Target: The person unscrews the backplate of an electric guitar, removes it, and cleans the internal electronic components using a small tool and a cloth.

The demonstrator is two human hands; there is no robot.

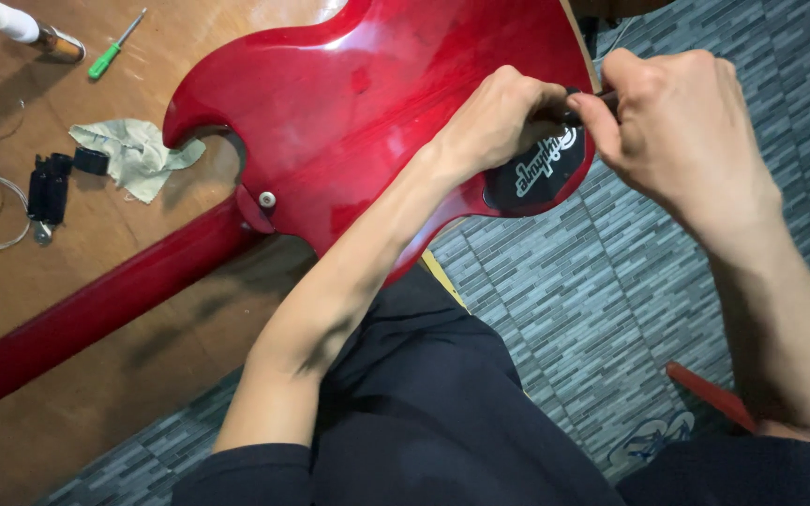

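A: Glossy red electric guitar body (367, 103) lying back-up on the brown wooden table (11, 309), lower edge overhanging toward the lap.

B: Left hand (499, 122) curled shut, pressed beside the black oval cover plate (541, 173). Right hand (677, 131) pinched tight around a thin dark tool (592, 101).

A: Over by the far edge, green-handled screwdriver (110, 52), crumpled pale cloth (138, 155).

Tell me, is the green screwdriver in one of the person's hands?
No, the green screwdriver lies on the wooden table, far from both hands.

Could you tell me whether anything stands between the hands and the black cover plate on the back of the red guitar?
Nothing visible does: the left hand rests directly at the black cover plate, and the right hand holds a dark tool there.
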